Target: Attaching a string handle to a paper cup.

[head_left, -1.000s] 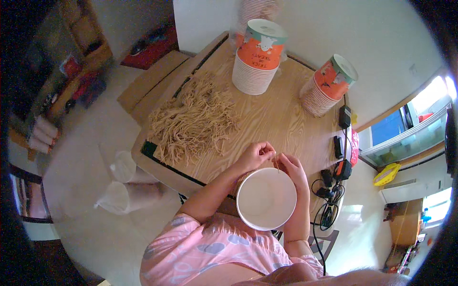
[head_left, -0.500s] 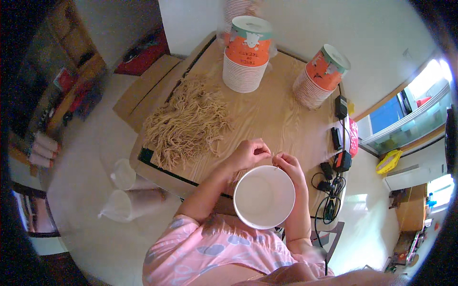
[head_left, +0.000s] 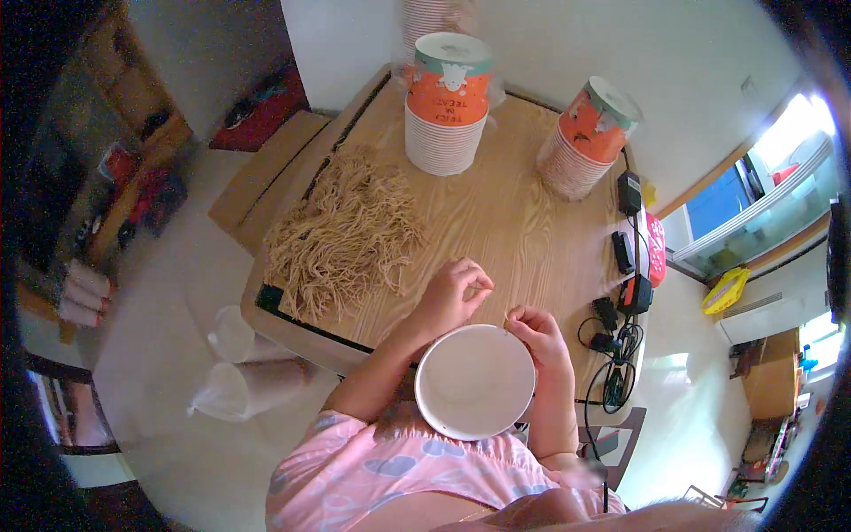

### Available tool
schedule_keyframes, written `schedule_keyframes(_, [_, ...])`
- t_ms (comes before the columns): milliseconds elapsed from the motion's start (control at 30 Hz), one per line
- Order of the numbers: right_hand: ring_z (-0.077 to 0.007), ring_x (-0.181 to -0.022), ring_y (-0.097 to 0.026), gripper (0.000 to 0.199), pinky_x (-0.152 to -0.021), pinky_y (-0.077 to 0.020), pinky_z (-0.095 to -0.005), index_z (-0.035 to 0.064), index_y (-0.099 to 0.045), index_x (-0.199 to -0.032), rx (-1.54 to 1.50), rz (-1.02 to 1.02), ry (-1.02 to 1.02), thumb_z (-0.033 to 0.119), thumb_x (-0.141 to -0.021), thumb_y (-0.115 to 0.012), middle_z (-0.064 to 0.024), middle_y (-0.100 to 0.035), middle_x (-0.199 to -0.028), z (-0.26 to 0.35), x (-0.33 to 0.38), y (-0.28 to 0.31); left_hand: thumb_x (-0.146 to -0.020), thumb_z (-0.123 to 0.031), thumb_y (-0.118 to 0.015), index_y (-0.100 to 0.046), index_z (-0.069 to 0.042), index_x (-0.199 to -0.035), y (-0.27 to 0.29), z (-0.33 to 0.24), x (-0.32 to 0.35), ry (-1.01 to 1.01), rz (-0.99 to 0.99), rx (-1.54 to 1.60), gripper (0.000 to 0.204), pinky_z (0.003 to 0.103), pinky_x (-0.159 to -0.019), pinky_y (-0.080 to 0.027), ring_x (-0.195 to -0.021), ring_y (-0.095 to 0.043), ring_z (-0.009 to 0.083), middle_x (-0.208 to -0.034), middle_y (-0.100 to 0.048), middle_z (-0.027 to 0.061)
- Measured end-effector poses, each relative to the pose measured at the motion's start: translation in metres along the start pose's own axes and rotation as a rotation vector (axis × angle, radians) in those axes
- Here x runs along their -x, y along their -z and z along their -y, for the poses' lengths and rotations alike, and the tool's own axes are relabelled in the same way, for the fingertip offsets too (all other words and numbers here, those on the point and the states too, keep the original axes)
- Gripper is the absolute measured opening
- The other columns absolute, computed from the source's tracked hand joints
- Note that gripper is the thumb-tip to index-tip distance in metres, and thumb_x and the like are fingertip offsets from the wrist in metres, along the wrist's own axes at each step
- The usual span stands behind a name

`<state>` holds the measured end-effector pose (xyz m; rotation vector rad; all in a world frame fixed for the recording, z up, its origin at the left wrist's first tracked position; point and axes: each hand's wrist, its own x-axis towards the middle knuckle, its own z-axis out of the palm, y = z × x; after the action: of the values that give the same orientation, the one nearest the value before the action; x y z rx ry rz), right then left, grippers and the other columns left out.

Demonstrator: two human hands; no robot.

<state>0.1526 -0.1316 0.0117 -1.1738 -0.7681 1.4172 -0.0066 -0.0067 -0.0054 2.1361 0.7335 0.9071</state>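
A round, white-walled paper bucket sits at the near side of the wood-grain table, between the person's forearms and in front of a pink garment with grey-blue shapes. Its open mouth faces up, and its inside is plain white.

The right hand is at the far right of the bucket's rim, thumb and fingers closed narrowly on a short, thin tan strand. The left hand is just beyond the rim, a little apart from the right, its fingertips drawn close together; whether anything thin lies between them I cannot tell.

On the left of the table lies a loose, tangled pile of tan cords, near the left forearm. At the far middle stands a tall stack of upturned paper buckets, the top one orange and green. A similar orange-and-green stack stands farther right, well apart from the hands.

Along the right edge are black power adapters and a coil of black cable. On the floor at left lie plastic-wrapped stacks of pale containers.
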Motion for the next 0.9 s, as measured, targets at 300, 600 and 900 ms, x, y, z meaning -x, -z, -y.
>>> schedule_keyframes(300, [-0.0068,-0.068,-0.053,0.006,-0.060,-0.0419,-0.0209,-0.0001,-0.060,-0.077,0.364,0.080,0.170,0.004,-0.079,-0.063,0.0010,-0.058,-0.072,0.051,0.014,-0.030,-0.073,0.004,-0.056,-0.056,-0.006,-0.103,0.040,-0.063,0.004,-0.196,0.090,0.277,0.032,0.036,-0.086,-0.044,-0.098,-0.055,0.0279,-0.100,-0.057,0.0102])
schedule_keyframes(600, [-0.0087,-0.079,-0.053,0.004,-0.067,-0.0420,-0.0208,-0.0025,-0.057,-0.080,0.333,0.126,0.102,-0.002,-0.078,-0.060,-0.0033,-0.057,-0.081,0.045,0.038,-0.033,-0.075,0.002,-0.060,-0.056,-0.003,-0.096,0.044,-0.067,0.022,0.019,0.405,0.551,0.022,0.032,-0.079,-0.047,-0.092,-0.058,0.0226,-0.093,-0.057,0.0090])
schedule_keyframes(900, [-0.0130,-0.082,-0.054,0.005,-0.074,-0.0430,-0.0251,0.0014,-0.056,-0.082,0.191,-0.046,0.167,0.000,-0.077,-0.058,-0.0048,-0.058,-0.083,0.027,0.052,-0.035,-0.074,-0.001,-0.065,-0.060,-0.002,-0.083,0.029,-0.061,0.030,0.062,0.345,0.620,0.010,0.030,-0.075,-0.047,-0.084,-0.060,0.0213,-0.087,-0.060,0.0093])
